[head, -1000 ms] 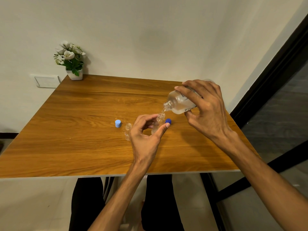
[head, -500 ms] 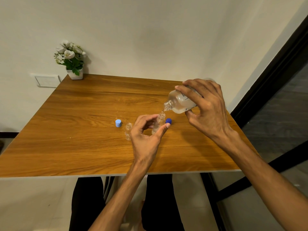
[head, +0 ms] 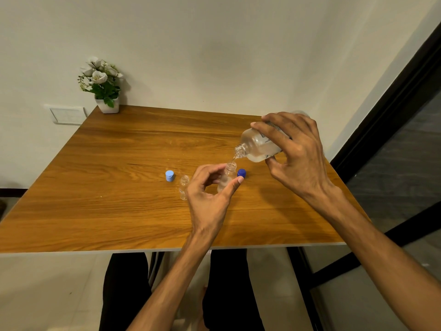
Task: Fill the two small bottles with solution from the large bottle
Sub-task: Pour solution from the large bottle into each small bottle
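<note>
Solution runs from the large clear plastic bottle (head: pixel 259 145), gripped in the right hand (head: pixel 296 154) and tipped neck-down just above the small clear bottle (head: pixel 226 179) pinched upright on the desk (head: pixel 119 187) by the left hand (head: pixel 210 194). Left of this small bottle stands a second, uncapped one (head: pixel 184 187), nearer that hand.
</note>
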